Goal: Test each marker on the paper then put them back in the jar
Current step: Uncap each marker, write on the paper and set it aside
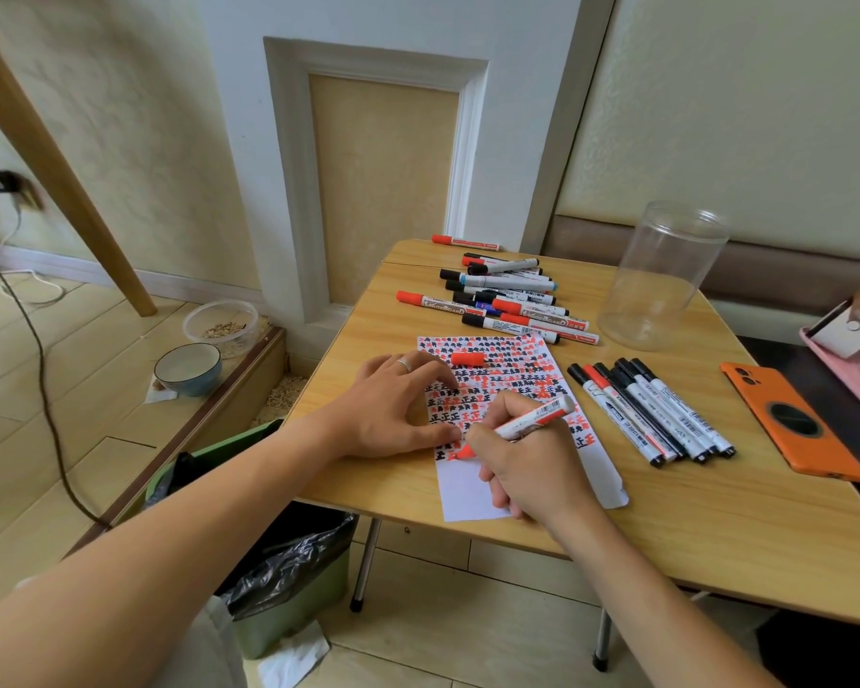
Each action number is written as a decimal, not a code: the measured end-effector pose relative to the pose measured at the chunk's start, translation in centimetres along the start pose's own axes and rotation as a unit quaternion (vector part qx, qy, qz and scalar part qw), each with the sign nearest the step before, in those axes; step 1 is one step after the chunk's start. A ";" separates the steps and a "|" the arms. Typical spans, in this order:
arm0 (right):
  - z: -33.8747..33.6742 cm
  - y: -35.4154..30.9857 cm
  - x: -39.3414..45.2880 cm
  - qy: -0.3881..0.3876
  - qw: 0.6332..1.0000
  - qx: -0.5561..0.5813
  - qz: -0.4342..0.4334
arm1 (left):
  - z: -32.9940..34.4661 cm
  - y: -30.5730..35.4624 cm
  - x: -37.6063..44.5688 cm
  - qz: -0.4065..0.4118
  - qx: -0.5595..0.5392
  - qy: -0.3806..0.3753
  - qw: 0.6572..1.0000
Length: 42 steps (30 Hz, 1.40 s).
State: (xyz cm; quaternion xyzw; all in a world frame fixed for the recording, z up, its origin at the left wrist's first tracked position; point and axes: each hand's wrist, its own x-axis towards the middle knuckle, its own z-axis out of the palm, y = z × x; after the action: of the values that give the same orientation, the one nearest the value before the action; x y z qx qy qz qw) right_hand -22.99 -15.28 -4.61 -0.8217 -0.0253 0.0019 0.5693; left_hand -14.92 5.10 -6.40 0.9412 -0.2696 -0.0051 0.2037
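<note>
A white paper (472,494) covered with red and black marks lies on the wooden table (716,528). My right hand (527,464) grips an uncapped red marker (537,417), its tip down on the paper's lower left. My left hand (393,404) presses flat on the paper's left edge, fingers spread. The marker's red cap (467,359) lies on the paper's upper part. A heap of several markers (507,295) sits beyond the paper. Another row of several markers (651,409) lies to the right. The clear jar (661,275) stands without any markers inside at the back right.
An orange phone (790,422) lies face down near the table's right edge, beside a pink tray (855,369). Below the table's left side stands a green bin (289,578) with a black bag. Two bowls (204,350) sit on the floor step.
</note>
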 end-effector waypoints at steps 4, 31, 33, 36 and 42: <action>-0.9 -0.4 0.4 0.001 0.999 0.038 -0.007 | -0.3 0.0 0.1 -0.008 -0.016 0.001 1.000; -3.0 1.8 3.9 0.077 0.976 0.205 0.002 | 0.6 4.2 3.7 -0.031 0.005 0.171 0.985; -3.0 1.7 3.8 0.070 0.975 0.209 -0.002 | 0.6 4.4 3.3 -0.022 0.006 0.169 0.985; -2.8 1.8 3.6 0.058 0.979 0.193 -0.014 | 0.3 4.8 2.8 0.002 -0.008 0.161 0.987; -2.9 1.7 3.2 0.024 0.984 0.172 -0.034 | 0.0 6.0 1.9 0.102 -0.120 0.104 0.982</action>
State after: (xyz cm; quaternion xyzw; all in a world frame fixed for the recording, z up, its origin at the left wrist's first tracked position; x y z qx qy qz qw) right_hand -19.61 -18.42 -5.12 -0.7104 -0.0385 -0.0330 0.7020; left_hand -16.31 -0.50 -3.91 0.8729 -0.3389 0.0812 0.3415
